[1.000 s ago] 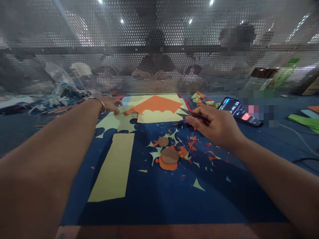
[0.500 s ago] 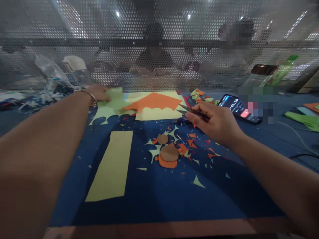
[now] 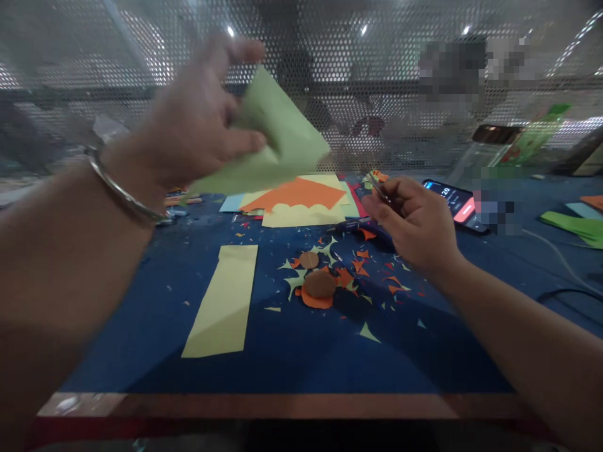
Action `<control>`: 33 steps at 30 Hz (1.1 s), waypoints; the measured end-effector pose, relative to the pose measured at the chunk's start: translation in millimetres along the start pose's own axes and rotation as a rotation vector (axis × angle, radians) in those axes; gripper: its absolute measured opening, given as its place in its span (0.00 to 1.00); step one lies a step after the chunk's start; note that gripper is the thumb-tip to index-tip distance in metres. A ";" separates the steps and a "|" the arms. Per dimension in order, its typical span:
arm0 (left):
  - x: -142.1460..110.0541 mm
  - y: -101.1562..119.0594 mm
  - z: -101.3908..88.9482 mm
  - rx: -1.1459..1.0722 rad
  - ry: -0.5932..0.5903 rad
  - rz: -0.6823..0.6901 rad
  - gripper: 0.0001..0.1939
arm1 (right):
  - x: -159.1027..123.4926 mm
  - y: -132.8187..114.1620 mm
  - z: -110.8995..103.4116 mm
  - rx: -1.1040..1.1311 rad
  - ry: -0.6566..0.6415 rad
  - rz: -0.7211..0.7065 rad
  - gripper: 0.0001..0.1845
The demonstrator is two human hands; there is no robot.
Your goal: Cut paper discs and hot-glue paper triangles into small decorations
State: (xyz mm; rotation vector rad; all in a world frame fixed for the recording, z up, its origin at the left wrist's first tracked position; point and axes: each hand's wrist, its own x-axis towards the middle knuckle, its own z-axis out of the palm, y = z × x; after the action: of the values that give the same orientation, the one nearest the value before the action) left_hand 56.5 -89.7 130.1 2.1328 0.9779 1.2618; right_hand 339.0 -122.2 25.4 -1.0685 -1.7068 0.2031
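Pale-green paper [image 3: 287,135] has risen from the tabletop's [image 3: 301,367] far edge, pinched in the left hand [image 3: 188,119]; the right hand [image 3: 417,223] clasps scissors [image 3: 380,188], so both are ready to hand.

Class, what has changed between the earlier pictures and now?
The left hand has lifted the pale green sheet up and rightward. The right hand still holds the scissors, now pointing more upward. The yellow strip and orange sheet stayed put.

Blurred and raised in the upper left of the frame, a person's left hand [image 3: 188,119] pinches, thumb [image 3: 245,142] lowest; right of center, the right hand [image 3: 417,220] holds its fingers curled, the right forearm [image 3: 513,326] slanting from the lower right corner.
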 end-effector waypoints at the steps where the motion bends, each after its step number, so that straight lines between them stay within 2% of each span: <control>1: -2.8 1.8 11.9 -0.008 -0.099 0.061 0.43 | -0.4 -0.7 0.2 0.032 0.009 0.019 0.14; 4: -8.0 -1.4 41.9 -0.202 -0.253 0.028 0.41 | -1.6 -2.8 2.1 0.189 -0.001 0.104 0.14; 7: -7.2 -11.9 58.7 -0.309 -0.282 -0.049 0.42 | -2.9 -4.4 6.3 0.337 -0.046 0.186 0.15; 10: -1.9 -20.9 63.2 -0.383 -0.332 -0.068 0.42 | -4.1 -4.5 10.6 0.433 -0.096 0.243 0.16; 13: 4.5 -20.5 60.1 -0.443 -0.402 -0.105 0.43 | -4.1 -3.2 12.1 0.384 -0.062 0.251 0.15; 16: 10.5 -11.2 52.8 -0.492 -0.483 -0.280 0.42 | -1.8 -1.6 11.4 0.321 -0.010 0.243 0.13; 18: 14.0 -4.8 47.6 -0.528 -0.456 -0.469 0.38 | 0.5 -0.6 11.5 0.349 -0.023 0.261 0.13; 20: 17.1 -1.8 43.5 -0.574 -0.364 -0.645 0.33 | 2.6 -0.2 12.8 0.404 -0.084 0.299 0.15; 23: 20.5 -5.6 41.3 -0.634 -0.278 -0.784 0.29 | 4.5 -1.1 15.7 0.464 -0.195 0.359 0.17; 27: 22.8 -19.0 40.7 -0.553 -0.392 -0.712 0.30 | 5.3 -3.2 16.7 0.470 -0.252 0.364 0.18; 29: 22.2 -24.5 38.0 -0.414 -0.385 -0.663 0.28 | 5.4 -2.4 16.0 0.460 -0.235 0.349 0.18; 31: 18.1 -26.7 32.8 -0.209 -0.315 -0.520 0.24 | 5.5 0.2 14.9 0.459 -0.212 0.350 0.17; 33: 8.0 -25.6 26.1 0.032 -0.146 -0.241 0.19 | 5.8 3.7 13.7 0.477 -0.190 0.376 0.16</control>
State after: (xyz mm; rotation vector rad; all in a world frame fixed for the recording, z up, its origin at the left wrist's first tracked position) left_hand 73.5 -68.3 104.5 2.0260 1.1575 0.9674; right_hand 329.4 -111.0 21.3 -1.0160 -1.4970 0.9289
